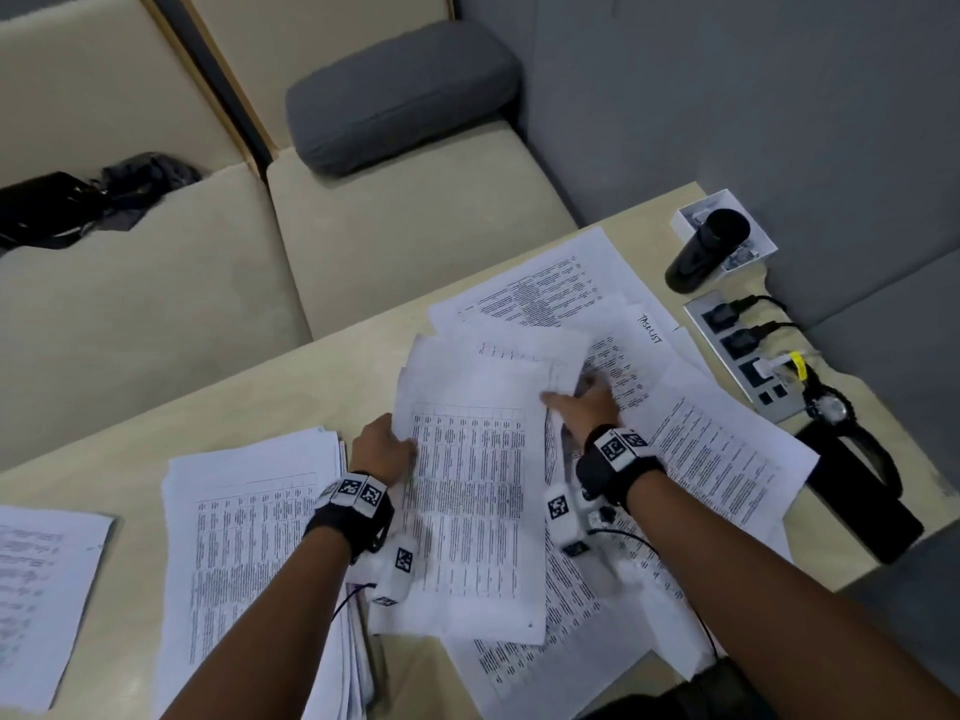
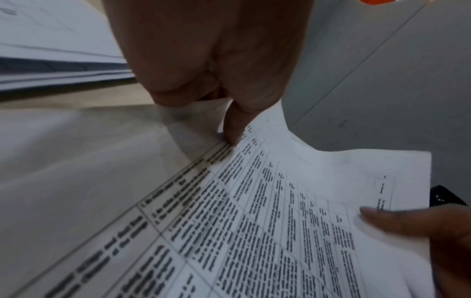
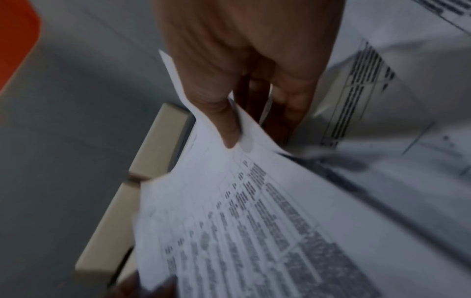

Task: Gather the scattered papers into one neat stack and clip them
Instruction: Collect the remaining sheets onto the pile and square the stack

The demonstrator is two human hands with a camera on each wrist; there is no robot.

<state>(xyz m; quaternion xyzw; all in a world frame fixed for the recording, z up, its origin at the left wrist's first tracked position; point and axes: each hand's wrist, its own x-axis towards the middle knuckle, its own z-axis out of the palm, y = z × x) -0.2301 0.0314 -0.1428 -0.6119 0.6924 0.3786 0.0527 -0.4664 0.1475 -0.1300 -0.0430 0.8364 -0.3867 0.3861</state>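
A small bundle of printed sheets (image 1: 467,485) is lifted off the table between both hands. My left hand (image 1: 387,449) pinches its left edge, thumb on top, as the left wrist view shows on the bundle of sheets (image 2: 293,211) under my left hand (image 2: 229,125). My right hand (image 1: 582,402) pinches the far right corner, the thumb pressed on the sheets (image 3: 242,211) in the right wrist view, where my right hand (image 3: 234,129) curls round the edge. A thick stack (image 1: 249,527) lies to the left. Loose sheets (image 1: 701,439) spread on the right. No clip is in view.
A lone sheet (image 1: 41,569) lies at the table's left edge. At the right stand a black bottle (image 1: 706,249), a white box (image 1: 758,236), a power strip with plugs (image 1: 743,350), a watch (image 1: 831,407) and a black flat object (image 1: 862,491). Beige sofa seats (image 1: 260,262) lie beyond.
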